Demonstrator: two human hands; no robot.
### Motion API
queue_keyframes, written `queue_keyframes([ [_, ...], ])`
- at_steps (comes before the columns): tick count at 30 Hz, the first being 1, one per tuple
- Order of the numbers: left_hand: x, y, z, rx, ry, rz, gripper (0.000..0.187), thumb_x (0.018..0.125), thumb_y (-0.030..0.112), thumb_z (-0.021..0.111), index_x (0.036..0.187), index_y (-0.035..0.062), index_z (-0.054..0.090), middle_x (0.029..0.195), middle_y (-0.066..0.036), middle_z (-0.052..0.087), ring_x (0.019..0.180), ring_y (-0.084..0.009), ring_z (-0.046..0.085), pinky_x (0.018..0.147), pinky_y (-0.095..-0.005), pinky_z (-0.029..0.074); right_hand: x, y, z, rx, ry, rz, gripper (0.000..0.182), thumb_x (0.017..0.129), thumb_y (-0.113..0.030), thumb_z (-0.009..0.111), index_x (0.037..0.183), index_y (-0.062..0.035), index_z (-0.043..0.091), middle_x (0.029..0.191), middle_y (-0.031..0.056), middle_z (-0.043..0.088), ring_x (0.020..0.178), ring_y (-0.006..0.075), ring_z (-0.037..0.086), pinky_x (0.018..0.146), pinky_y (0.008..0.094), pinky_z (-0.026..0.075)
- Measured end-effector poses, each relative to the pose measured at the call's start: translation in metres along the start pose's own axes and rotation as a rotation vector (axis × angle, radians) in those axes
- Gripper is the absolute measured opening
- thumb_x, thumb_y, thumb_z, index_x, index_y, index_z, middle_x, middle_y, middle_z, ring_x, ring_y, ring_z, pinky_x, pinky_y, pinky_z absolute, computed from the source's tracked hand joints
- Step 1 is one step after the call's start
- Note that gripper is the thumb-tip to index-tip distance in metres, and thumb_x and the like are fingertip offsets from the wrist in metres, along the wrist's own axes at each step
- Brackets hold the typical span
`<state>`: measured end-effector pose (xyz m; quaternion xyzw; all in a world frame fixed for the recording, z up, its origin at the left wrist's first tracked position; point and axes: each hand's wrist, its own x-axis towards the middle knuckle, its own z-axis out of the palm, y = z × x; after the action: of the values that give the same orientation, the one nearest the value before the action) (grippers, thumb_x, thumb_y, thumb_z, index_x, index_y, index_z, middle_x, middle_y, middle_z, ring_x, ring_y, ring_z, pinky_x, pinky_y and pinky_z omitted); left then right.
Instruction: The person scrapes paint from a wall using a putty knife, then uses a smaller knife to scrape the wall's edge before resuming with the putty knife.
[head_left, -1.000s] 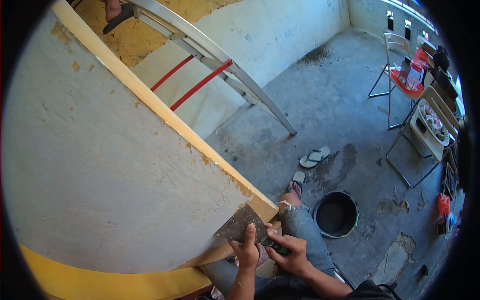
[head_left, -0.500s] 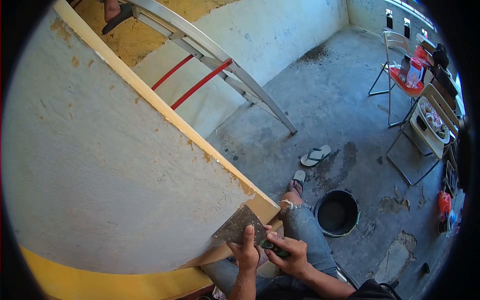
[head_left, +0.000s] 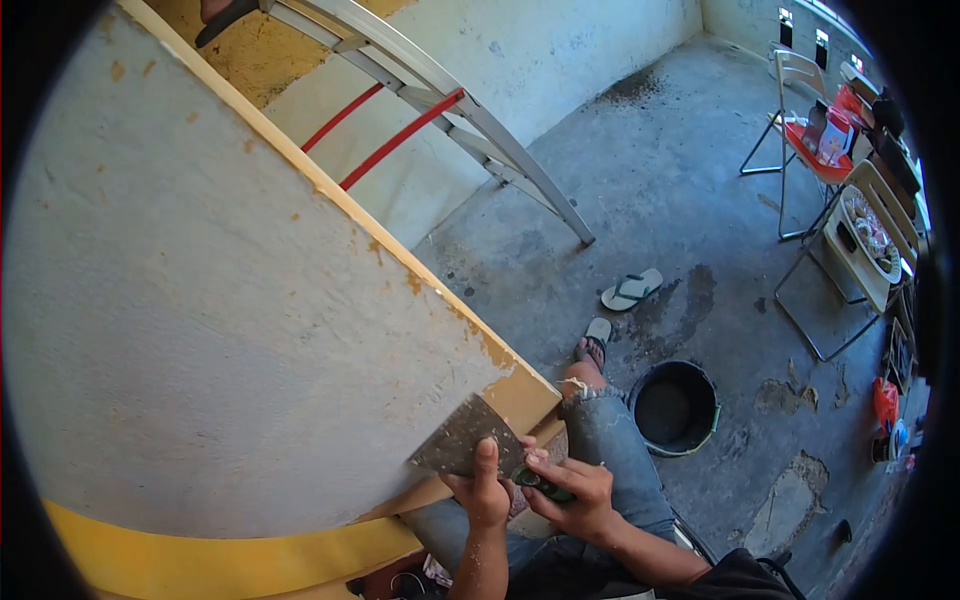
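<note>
A wide metal scraper blade [head_left: 455,443] lies flat against the white plastered wall [head_left: 230,330], near its lower corner by a yellow edge strip [head_left: 520,395]. My left hand [head_left: 483,492] presses its fingers on the back of the blade. My right hand [head_left: 570,492] is closed around the scraper's dark green handle [head_left: 540,484]. Below the hands is my knee in torn blue jeans [head_left: 600,440].
A black bucket [head_left: 674,408] stands on the concrete floor to the right of my knee. Flip-flops [head_left: 630,289] lie further off. An aluminium ladder [head_left: 470,130] with red straps leans at the wall, someone's foot [head_left: 222,14] on it. Folding chairs [head_left: 830,160] with items stand at right.
The scraper and both hands have slid a little left and down along the wall's lower corner. The view has tilted slightly.
</note>
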<state>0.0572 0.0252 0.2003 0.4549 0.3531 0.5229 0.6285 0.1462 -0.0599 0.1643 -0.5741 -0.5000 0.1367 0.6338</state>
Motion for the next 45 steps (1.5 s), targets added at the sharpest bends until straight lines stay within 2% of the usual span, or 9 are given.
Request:
queue_keyframes([
  [8,0.001,-0.003,-0.011,0.017,0.015,-0.040,0.045,0.092,0.029,0.063,0.114,-0.0069,0.049,0.093,-0.017,0.058,0.069,-0.0254,0.063,0.056,-0.0424,0.059,-0.003,-0.004,0.002,-0.009,-0.004,0.021,0.048,0.067,-0.007,0.080,0.113,-0.0106,0.069,0.067,0.0076,0.063,0.052,0.0190,0.060,0.049,0.0278,0.047],
  [10,0.001,-0.006,-0.011,0.054,-0.005,0.033,0.044,0.092,0.030,0.063,0.112,-0.0066,0.049,0.090,-0.017,0.059,0.069,-0.0259,0.063,0.055,-0.0430,0.059,0.005,-0.004,0.002,-0.015,0.003,0.001,0.048,0.067,-0.008,0.080,0.115,-0.0120,0.069,0.068,0.0073,0.063,0.052,0.0187,0.061,0.049,0.0280,0.048],
  [14,-0.004,-0.004,-0.014,-0.056,0.049,-0.035,0.042,0.092,0.027,0.063,0.113,-0.0068,0.050,0.090,-0.017,0.059,0.070,-0.0258,0.064,0.057,-0.0421,0.059,-0.005,-0.006,0.002,0.004,-0.012,0.029,0.049,0.069,-0.011,0.081,0.116,-0.0144,0.069,0.069,0.0067,0.064,0.054,0.0187,0.063,0.049,0.0287,0.050],
  [18,0.001,-0.008,-0.002,0.012,-0.088,0.002,0.034,0.093,0.020,0.061,0.111,-0.0076,0.053,0.093,-0.017,0.061,0.072,-0.0249,0.065,0.063,-0.0383,0.058,-0.010,0.017,0.003,-0.019,0.013,0.041,0.045,0.067,-0.007,0.080,0.111,-0.0083,0.069,0.071,0.0102,0.066,0.057,0.0209,0.064,0.054,0.0285,0.049],
  [19,0.002,-0.010,0.001,-0.013,-0.077,-0.003,0.033,0.093,0.020,0.061,0.110,-0.0078,0.053,0.093,-0.017,0.061,0.072,-0.0247,0.065,0.064,-0.0379,0.058,-0.009,0.021,0.002,-0.023,0.038,0.026,0.047,0.068,-0.010,0.080,0.114,-0.0130,0.070,0.069,0.0077,0.064,0.055,0.0206,0.063,0.053,0.0296,0.050],
  [31,-0.004,-0.001,-0.003,-0.041,-0.041,-0.086,0.033,0.092,0.020,0.063,0.108,-0.0075,0.055,0.094,-0.015,0.063,0.072,-0.0238,0.066,0.067,-0.0358,0.057,-0.004,0.006,0.002,-0.020,0.034,0.045,0.046,0.069,-0.010,0.080,0.114,-0.0123,0.070,0.071,0.0094,0.066,0.056,0.0198,0.063,0.052,0.0287,0.049],
  [35,0.005,0.001,0.008,0.002,-0.077,0.000,0.033,0.092,0.020,0.063,0.109,-0.0072,0.056,0.094,-0.015,0.063,0.072,-0.0244,0.066,0.067,-0.0359,0.058,-0.004,0.015,0.002,0.015,0.062,0.039,0.047,0.069,-0.010,0.080,0.115,-0.0117,0.070,0.072,0.0098,0.066,0.055,0.0205,0.062,0.053,0.0288,0.049],
  [39,0.011,0.017,0.025,-0.067,-0.138,-0.094,0.031,0.093,0.018,0.062,0.109,-0.0069,0.056,0.094,-0.015,0.063,0.072,-0.0246,0.067,0.066,-0.0348,0.057,0.008,-0.003,-0.006,0.060,0.101,0.057,0.045,0.070,-0.008,0.079,0.114,-0.0085,0.069,0.074,0.0105,0.067,0.060,0.0209,0.064,0.057,0.0295,0.050],
  [45,0.013,0.015,0.039,-0.020,-0.124,-0.045,0.029,0.093,0.017,0.062,0.107,-0.0085,0.056,0.095,-0.015,0.063,0.073,-0.0255,0.067,0.062,-0.0368,0.058,0.017,-0.002,-0.012,0.053,0.157,0.015,0.043,0.072,-0.006,0.078,0.114,-0.0059,0.069,0.089,0.0144,0.072,0.075,0.0240,0.071,0.067,0.0283,0.054],
])
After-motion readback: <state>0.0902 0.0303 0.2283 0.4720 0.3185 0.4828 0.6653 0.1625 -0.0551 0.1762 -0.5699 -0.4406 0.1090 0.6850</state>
